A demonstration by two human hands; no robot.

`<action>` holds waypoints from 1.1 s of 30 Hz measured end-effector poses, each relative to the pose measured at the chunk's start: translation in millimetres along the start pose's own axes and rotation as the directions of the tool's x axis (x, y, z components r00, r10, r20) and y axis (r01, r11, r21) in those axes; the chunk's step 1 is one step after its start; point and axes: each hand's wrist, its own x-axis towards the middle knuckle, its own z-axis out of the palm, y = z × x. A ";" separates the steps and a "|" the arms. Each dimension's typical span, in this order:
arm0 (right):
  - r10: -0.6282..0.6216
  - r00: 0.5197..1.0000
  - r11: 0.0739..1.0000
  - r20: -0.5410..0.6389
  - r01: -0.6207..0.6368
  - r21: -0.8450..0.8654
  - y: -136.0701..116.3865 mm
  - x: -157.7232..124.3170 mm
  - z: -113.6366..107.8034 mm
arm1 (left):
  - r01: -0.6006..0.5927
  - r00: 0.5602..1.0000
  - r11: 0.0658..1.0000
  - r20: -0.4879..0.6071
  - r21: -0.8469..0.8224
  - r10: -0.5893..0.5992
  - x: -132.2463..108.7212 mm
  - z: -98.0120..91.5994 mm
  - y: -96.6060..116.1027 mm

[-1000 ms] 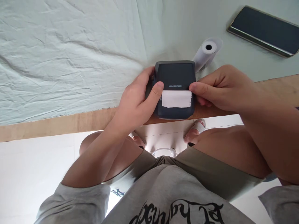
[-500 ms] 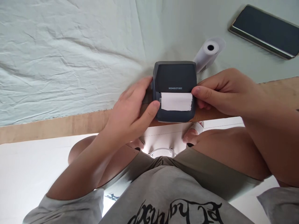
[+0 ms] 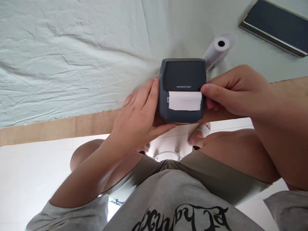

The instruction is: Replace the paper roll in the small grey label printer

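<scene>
A dark label printer (image 3: 184, 74) marked NIIMBOT sits at the table's near edge. A short strip of white paper (image 3: 184, 101) with a ragged right end sticks out of its slot and lies over the front. My left hand (image 3: 138, 117) holds the printer from the left, fingers along its side and thumb stretched under the front edge. On the right, my right hand (image 3: 237, 91) grips the printer's side, its thumb on top beside the paper's end and its other fingers partly hidden below.
A white paper roll (image 3: 214, 54) with a black core stands just behind the printer's right corner. Further back at the right lies a phone (image 3: 276, 25), screen up. A wrinkled pale green cloth (image 3: 72, 64) covers the table, leaving a bare wooden edge (image 3: 60, 125) in front.
The printer has shifted slightly right and away in view, as have the roll and phone. My left thumb has moved from the printer's top to its front edge.
</scene>
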 end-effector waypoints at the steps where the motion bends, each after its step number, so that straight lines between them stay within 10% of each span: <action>1: -0.006 1.000 1.000 -0.006 0.006 0.003 0.1 -0.1 0.5 | 0.001 1.000 1.000 0.007 -0.001 -0.001 0.6 -0.2 0.4; 30: -0.010 0.999 0.998 -0.032 0.012 0.058 5.9 -3.3 6.7 | -0.133 0.981 0.980 -0.164 -0.150 0.108 7.2 -3.5 -9.5; 33: -0.030 0.983 0.999 -0.180 0.026 -0.022 5.9 -9.9 13.7 | -0.148 0.982 0.952 -0.152 -0.266 0.110 8.7 -8.8 -8.6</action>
